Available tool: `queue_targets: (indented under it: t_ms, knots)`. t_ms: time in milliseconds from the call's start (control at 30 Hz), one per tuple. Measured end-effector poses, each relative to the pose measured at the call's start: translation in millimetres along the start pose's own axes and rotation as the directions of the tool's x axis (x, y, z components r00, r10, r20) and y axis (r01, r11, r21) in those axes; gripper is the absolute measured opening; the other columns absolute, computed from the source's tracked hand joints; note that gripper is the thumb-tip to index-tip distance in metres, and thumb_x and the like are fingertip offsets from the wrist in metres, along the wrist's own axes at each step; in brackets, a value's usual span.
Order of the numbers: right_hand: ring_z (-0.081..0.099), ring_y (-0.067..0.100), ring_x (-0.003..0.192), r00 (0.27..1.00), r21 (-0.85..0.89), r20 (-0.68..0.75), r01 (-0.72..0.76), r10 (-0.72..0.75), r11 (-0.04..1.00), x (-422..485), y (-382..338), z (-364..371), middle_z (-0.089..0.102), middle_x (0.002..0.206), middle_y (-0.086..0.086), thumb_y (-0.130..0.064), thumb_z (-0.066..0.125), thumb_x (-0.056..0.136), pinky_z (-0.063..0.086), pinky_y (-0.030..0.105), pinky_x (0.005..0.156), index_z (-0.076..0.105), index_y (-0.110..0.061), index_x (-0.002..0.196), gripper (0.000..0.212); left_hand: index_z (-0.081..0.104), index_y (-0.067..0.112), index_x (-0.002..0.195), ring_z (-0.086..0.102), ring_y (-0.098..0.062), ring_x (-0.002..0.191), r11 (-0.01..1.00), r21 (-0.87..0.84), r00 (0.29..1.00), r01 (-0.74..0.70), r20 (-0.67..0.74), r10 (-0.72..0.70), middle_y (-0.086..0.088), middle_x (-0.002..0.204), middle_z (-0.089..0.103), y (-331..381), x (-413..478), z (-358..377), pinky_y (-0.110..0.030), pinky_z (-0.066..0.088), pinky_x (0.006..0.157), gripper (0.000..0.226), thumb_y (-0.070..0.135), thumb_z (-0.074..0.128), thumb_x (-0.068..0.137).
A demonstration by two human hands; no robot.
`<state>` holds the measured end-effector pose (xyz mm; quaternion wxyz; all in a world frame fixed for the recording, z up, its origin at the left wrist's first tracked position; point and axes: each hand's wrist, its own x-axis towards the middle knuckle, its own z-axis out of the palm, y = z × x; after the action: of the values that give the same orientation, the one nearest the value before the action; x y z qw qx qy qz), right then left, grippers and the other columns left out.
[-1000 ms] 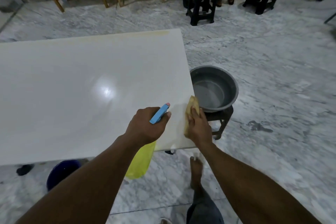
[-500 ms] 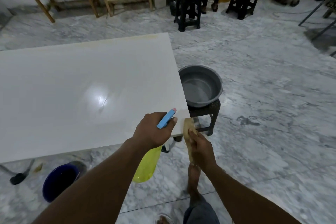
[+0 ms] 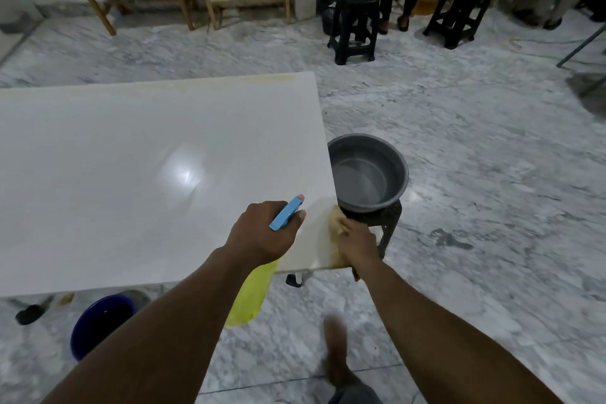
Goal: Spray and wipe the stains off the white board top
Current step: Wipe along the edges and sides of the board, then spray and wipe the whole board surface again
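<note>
Stains (image 3: 236,79) show as a yellowish band lying lengthwise along the desk's (image 3: 131,157) far edge, well apart from both hands. The left hand (image 3: 262,233) is over the desk's near edge and grips the spray bottle (image 3: 287,211), its nozzle aimed toward that far edge. The right hand (image 3: 355,241) holds the cloth (image 3: 336,223) down on the desk's near right corner. The wipe probably has to travel straight away across the desk, with the left hand placed slightly nearer.

Dim, even indoor light. A bright glare patch sits on the glossy tabletop (image 3: 183,174), left of centre. The near foot (image 3: 334,348) is motion-blurred. Wide-angle distortion bends the far wall and edges.
</note>
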<state>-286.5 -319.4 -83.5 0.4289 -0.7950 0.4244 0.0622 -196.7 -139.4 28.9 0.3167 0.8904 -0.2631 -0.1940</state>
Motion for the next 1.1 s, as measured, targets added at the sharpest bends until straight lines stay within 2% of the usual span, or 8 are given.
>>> queue_targets:
  t_ms: [367, 467, 567, 667, 833, 933, 1033, 1100]
  knots:
    - [0.059, 0.032, 0.120, 0.970, -0.125, 0.209, -0.097, 0.122, 0.987, -46.0, 16.4, -33.3, 0.060, 0.134, 0.014, -0.006, 0.055, 0.090, 0.050, 0.034, 0.094, 0.063, -0.010, 0.131, 0.041, 0.054, 0.019, 0.071, 0.072, -0.038, 0.067, 0.999, 0.014, 0.999, -0.041, 0.033, 0.041, -0.015, 0.073, 0.068, 26.3, -2.9, -19.4, -0.056, 0.061, 0.073, 0.044, 0.049, 0.058, 0.103]
    - [0.062, 0.034, 0.115, 0.962, 0.132, 0.139, -0.254, 0.235, 0.958, -48.0, 3.8, -61.9, 0.065, 0.126, 0.018, -0.018, 0.054, 0.096, 0.051, 0.036, 0.091, 0.065, -0.006, 0.125, 0.033, 0.052, 0.024, 0.070, 0.073, -0.038, 0.070, 0.997, 0.030, 0.997, -0.066, 0.041, 0.065, -0.010, 0.071, 0.066, 45.0, -1.8, -37.3, -0.054, 0.063, 0.075, 0.043, 0.049, 0.056, 0.104]
    - [0.062, 0.040, 0.109, 0.914, 0.500, 0.220, -0.406, 0.341, 0.765, -43.3, -10.1, -98.0, 0.063, 0.123, 0.020, -0.025, 0.056, 0.096, 0.054, 0.047, 0.094, 0.058, -0.005, 0.127, 0.036, 0.055, 0.023, 0.073, 0.074, -0.039, 0.073, 0.997, 0.015, 0.997, -0.076, 0.013, 0.076, -0.009, 0.072, 0.066, 67.7, 1.3, -55.5, -0.054, 0.064, 0.076, 0.041, 0.049, 0.057, 0.104]
    - [0.068, 0.041, 0.104, 0.887, 0.780, 0.407, -0.462, 0.220, 0.421, -34.5, -23.1, -126.9, 0.070, 0.116, 0.022, -0.033, 0.056, 0.096, 0.058, 0.054, 0.084, 0.063, -0.007, 0.125, 0.039, 0.057, 0.022, 0.076, 0.074, -0.036, 0.073, 0.995, 0.023, 0.995, -0.099, -0.028, 0.100, -0.009, 0.075, 0.068, 93.3, 7.3, -66.8, -0.053, 0.064, 0.078, 0.039, 0.049, 0.057, 0.104]
    - [0.054, 0.042, 0.124, 0.894, 0.894, 0.445, -0.441, -0.048, 0.075, -2.3, -43.6, -165.6, 0.052, 0.143, 0.021, -0.042, 0.028, 0.101, 0.046, 0.054, 0.099, 0.047, -0.009, 0.145, 0.058, 0.065, 0.017, 0.080, 0.074, -0.034, 0.069, 0.996, 0.041, 0.992, -0.075, -0.094, 0.079, -0.008, 0.075, 0.070, 134.7, 35.5, -68.8, -0.054, 0.064, 0.076, 0.042, 0.052, 0.059, 0.102]
    - [0.058, 0.043, 0.115, 0.911, 0.919, 0.393, -0.390, -0.125, 0.048, 10.3, -52.6, -204.1, 0.062, 0.127, 0.024, -0.036, 0.032, 0.101, 0.053, 0.055, 0.089, 0.048, -0.004, 0.141, 0.053, 0.066, 0.017, 0.081, 0.074, -0.032, 0.069, 0.993, 0.075, 0.989, -0.087, -0.114, 0.095, -0.007, 0.074, 0.070, 169.3, 63.0, -58.1, -0.053, 0.064, 0.077, 0.040, 0.051, 0.059, 0.102]
    - [0.058, 0.042, 0.107, 0.928, 0.951, 0.303, -0.278, -0.217, 0.137, 28.4, -48.5, -256.6, 0.059, 0.128, 0.028, -0.026, 0.061, 0.087, 0.036, 0.054, 0.112, 0.035, 0.006, 0.146, 0.073, 0.056, 0.026, 0.072, 0.072, -0.030, 0.071, 0.984, 0.130, 0.984, -0.126, -0.110, 0.140, 0.003, 0.067, 0.061, 216.7, 94.6, -35.2, -0.044, 0.060, 0.073, 0.040, 0.048, 0.057, 0.104]
    - [0.068, 0.039, 0.087, 0.928, 0.955, 0.282, -0.247, -0.243, 0.165, 42.9, -47.7, -293.3, 0.069, 0.107, 0.025, -0.028, 0.051, 0.094, 0.049, 0.054, 0.099, 0.043, 0.007, 0.142, 0.060, 0.054, 0.026, 0.071, 0.064, -0.026, 0.070, 0.972, 0.173, 0.979, -0.157, -0.104, 0.177, 0.008, 0.065, 0.055, 246.7, 115.3, -18.9, -0.036, 0.047, 0.065, 0.041, 0.049, 0.056, 0.105]
